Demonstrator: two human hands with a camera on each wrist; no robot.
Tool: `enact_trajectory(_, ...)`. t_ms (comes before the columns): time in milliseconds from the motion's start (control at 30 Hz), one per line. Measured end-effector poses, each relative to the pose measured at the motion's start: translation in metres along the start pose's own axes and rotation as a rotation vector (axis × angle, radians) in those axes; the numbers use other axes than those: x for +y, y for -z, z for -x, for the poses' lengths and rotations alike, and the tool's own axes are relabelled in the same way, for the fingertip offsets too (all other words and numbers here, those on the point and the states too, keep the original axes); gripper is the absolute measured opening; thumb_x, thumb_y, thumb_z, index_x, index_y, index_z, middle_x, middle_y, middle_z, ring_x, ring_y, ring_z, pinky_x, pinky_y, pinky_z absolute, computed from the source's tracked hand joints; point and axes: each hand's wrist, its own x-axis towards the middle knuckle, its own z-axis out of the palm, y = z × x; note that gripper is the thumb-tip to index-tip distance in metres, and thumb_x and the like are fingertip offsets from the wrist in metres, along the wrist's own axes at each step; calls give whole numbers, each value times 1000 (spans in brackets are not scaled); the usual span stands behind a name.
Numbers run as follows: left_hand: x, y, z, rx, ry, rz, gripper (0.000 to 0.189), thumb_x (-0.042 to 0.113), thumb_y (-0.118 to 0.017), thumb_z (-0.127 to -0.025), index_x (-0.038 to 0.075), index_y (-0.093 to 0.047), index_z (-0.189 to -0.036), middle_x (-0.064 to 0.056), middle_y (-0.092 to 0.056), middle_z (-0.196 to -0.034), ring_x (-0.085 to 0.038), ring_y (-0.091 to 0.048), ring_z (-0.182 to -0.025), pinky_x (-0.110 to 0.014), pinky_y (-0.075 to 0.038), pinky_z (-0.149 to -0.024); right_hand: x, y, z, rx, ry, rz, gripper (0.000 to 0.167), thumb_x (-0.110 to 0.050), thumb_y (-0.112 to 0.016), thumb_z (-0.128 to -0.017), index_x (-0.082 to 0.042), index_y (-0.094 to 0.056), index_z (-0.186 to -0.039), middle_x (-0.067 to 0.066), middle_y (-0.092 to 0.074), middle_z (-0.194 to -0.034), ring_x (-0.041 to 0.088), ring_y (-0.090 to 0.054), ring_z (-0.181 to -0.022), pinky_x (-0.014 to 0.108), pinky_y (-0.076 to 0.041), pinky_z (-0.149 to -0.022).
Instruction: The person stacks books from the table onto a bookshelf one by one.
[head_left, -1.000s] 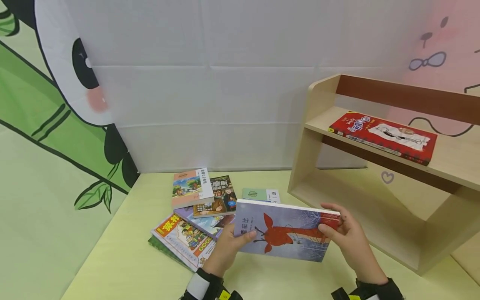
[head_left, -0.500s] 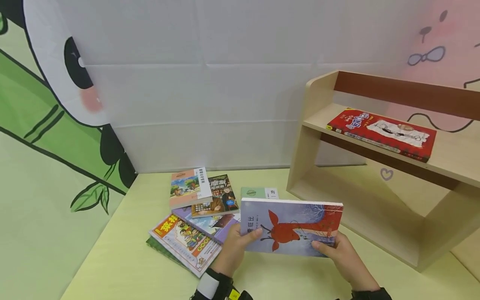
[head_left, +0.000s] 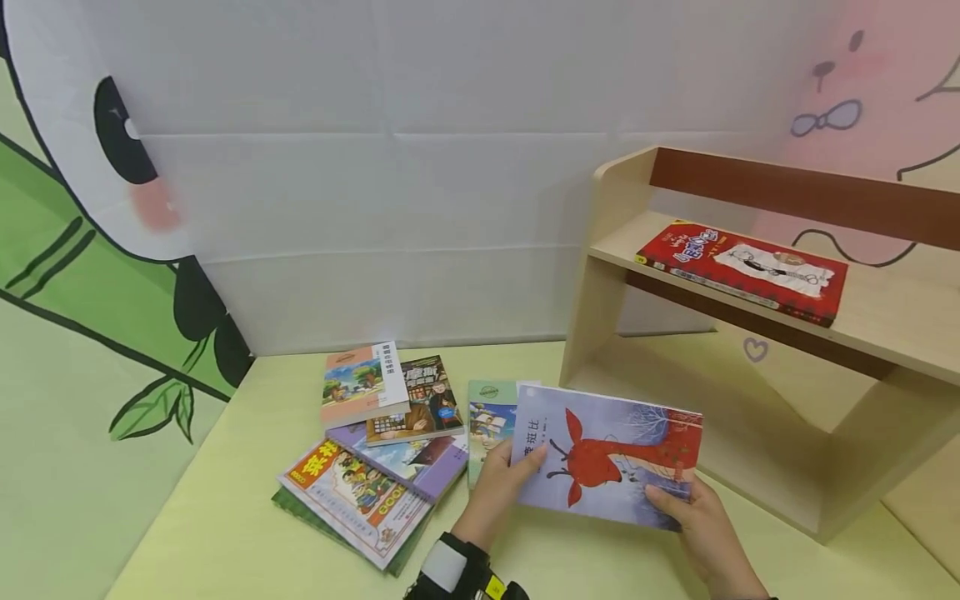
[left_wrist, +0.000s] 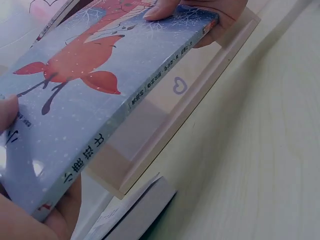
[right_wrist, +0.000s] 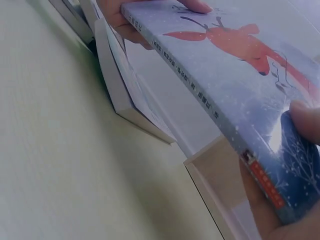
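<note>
Both hands hold a blue picture book (head_left: 607, 458) with a red deer-like animal on its cover, raised over the table in front of the shelf. My left hand (head_left: 498, 492) grips its left end, thumb on the cover and fingers underneath. On the lower right corner my right hand (head_left: 701, 521) grips it the same way. The spine of the picture book (left_wrist: 125, 110) faces me in the left wrist view, and the right wrist view shows the cover tilted. Behind its left end a green-covered book (head_left: 491, 417) lies partly hidden.
A wooden two-tier shelf (head_left: 825, 467) stands at the right, with a red book (head_left: 750, 268) flat on its upper board. Left of the hands, several books overlap in a pile, among them an orange book (head_left: 363, 383), a dark book (head_left: 420, 400) and a purple book (head_left: 438, 475).
The right hand has slid from the picture book's upper right edge to its lower right corner. The book has shifted slightly right relative to the pile, uncovering more of the green-covered book.
</note>
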Motion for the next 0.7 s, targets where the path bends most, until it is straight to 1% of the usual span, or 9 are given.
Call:
enact_trajectory(67, -2, -5, -4, 8, 7, -7, 39, 26, -63, -95, 3, -61, -126, -8, -68, -108, -16, -66, -91, -30, -53, -77, 3, 5, 1, 24, -26, -11, 34, -3, -61, -93, -36, -65, -100, -14, -68, -100, 6, -63, -88, 23, -51, -75)
enact_trajectory(133, -2, -11, -7, 21, 6, -41, 36, 24, -62, -96, 1, -61, -125, -9, -68, -108, -15, -64, -91, -29, -52, -76, 4, 10, 2, 54, -71, 1, 28, -7, -62, -94, -31, -64, -109, -18, -67, -99, 3, -61, -90, 21, -50, -77)
enact_trajectory(200, -6, -16, -10, 35, -3, -102, 33, 20, -61, -96, 0, -62, -122, -9, -67, -108, -15, -63, -91, -29, -52, -75, 5, 14, 2, 84, -118, 23, 29, -10, -63, -93, -22, -60, -120, -21, -65, -99, 1, -59, -92, 20, -49, -79)
enact_trajectory(300, -11, -20, -12, 63, -16, -223, 29, 16, -61, -96, -1, -61, -119, -10, -65, -105, -17, -62, -89, -31, -51, -73, 6, 18, 1, 107, -195, 63, 51, -14, -64, -94, -2, -44, -139, -26, -62, -97, -2, -56, -93, 18, -47, -81)
enact_trajectory(333, -15, -20, -13, 67, -23, -253, 29, 15, -61, -95, -1, -60, -119, -10, -64, -104, -18, -61, -89, -32, -51, -74, 6, 20, 0, 111, -214, 74, 55, -15, -64, -94, -1, -41, -141, -27, -61, -97, -2, -56, -94, 18, -47, -82)
enact_trajectory(400, -17, -22, -14, 69, -35, -282, 34, 10, -61, -93, -3, -55, -124, -12, -64, -105, -21, -62, -91, -35, -52, -76, 5, 22, -1, 122, -253, 93, 63, -19, -65, -94, 3, -35, -145, -28, -60, -95, -3, -55, -94, 17, -46, -82)
enact_trajectory(533, -17, -27, -19, 57, -40, -264, 45, 4, -63, -90, -7, -46, -130, -21, -61, -115, -27, -63, -98, -38, -53, -82, 3, 31, -6, 137, -285, 57, 61, -26, -64, -95, -3, -35, -144, -28, -60, -96, -4, -55, -95, 17, -46, -84)
enact_trajectory(567, -17, -29, -20, 47, -39, -261, 47, 3, -63, -89, -7, -45, -131, -23, -60, -119, -27, -63, -99, -38, -53, -82, 3, 33, -8, 142, -289, 33, 60, -27, -63, -95, -5, -36, -144, -28, -60, -97, -4, -56, -96, 18, -46, -84)
enact_trajectory(700, -17, -33, -27, 4, -35, -312, 47, 4, -66, -88, -7, -50, -131, -28, -54, -129, -27, -65, -99, -36, -55, -80, 5, 42, -17, 153, -302, -52, 52, -27, -61, -97, -15, -36, -141, -28, -57, -99, -6, -53, -98, 16, -45, -85)
